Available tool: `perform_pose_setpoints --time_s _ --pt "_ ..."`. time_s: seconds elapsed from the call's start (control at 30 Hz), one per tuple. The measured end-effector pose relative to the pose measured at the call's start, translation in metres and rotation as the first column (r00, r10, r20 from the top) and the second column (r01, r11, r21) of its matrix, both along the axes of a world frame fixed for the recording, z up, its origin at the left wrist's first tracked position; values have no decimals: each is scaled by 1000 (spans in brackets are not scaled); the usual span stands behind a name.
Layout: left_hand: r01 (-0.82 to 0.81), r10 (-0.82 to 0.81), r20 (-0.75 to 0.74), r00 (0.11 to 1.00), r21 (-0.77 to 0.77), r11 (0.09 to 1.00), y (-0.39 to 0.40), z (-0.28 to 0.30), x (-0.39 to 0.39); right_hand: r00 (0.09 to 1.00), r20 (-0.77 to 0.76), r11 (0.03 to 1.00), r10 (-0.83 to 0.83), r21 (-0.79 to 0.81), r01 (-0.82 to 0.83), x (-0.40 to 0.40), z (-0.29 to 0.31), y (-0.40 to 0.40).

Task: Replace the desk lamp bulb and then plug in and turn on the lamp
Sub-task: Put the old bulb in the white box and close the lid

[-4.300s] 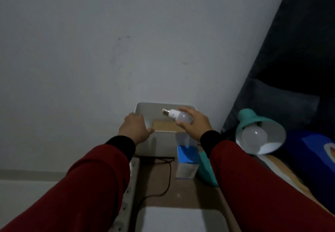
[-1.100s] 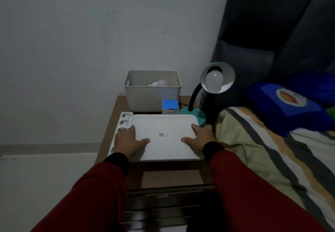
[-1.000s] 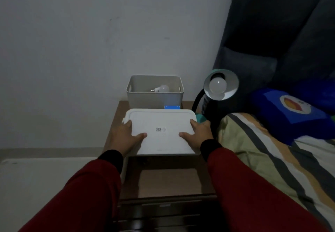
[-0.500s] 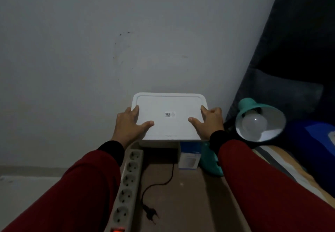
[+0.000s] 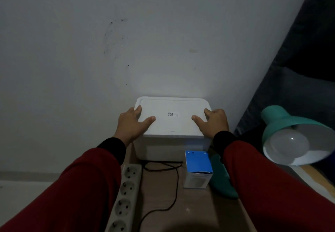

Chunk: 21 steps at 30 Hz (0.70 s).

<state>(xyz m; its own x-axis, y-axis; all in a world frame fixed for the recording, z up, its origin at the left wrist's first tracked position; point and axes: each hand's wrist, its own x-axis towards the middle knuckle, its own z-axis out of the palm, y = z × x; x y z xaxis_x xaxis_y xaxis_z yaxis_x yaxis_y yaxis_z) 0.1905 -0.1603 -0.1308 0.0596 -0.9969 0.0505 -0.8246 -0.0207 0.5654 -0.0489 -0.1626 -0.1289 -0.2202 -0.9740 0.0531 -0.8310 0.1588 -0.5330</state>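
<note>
A white lid (image 5: 173, 121) sits on the white storage box (image 5: 163, 148) against the wall. My left hand (image 5: 133, 125) grips the lid's left edge and my right hand (image 5: 213, 123) grips its right edge, thumbs resting on top. The teal desk lamp (image 5: 282, 123) stands at the right, unlit, with a white bulb (image 5: 288, 144) in its shade; its teal base (image 5: 223, 179) shows beside my right sleeve. The lamp's black cord (image 5: 174, 192) lies loose on the nightstand. A white power strip (image 5: 125, 193) lies along the left edge. The box's contents are hidden.
A blue and white bulb carton (image 5: 198, 168) stands in front of the box. The brown nightstand top (image 5: 195, 211) extends toward me. A grey wall (image 5: 126, 41) rises behind, and dark bedding (image 5: 299, 86) fills the right side.
The bulb went into the box. Both hands picked the lid off the nightstand, carried it back and set it on the box, where it now sits lower and flush.
</note>
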Motion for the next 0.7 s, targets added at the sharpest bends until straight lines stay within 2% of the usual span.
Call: perform_pose_setpoints --time_s 0.3,0.4,0.5,0.7 --pt "2 -1 21 1000 -39 999 -10 -9 0 999 24 1000 27 2 -28 -1 -5 -3" --pt "14 -13 89 996 -7 1000 -15 -9 1 997 -65 998 52 25 -51 0 -4 -5" --pt "33 -44 207 977 58 998 -17 -8 0 978 -184 990 100 122 -78 3 2 -4" --pt "33 -71 424 903 97 995 -5 11 1 921 -355 961 159 271 -61 5 28 6"
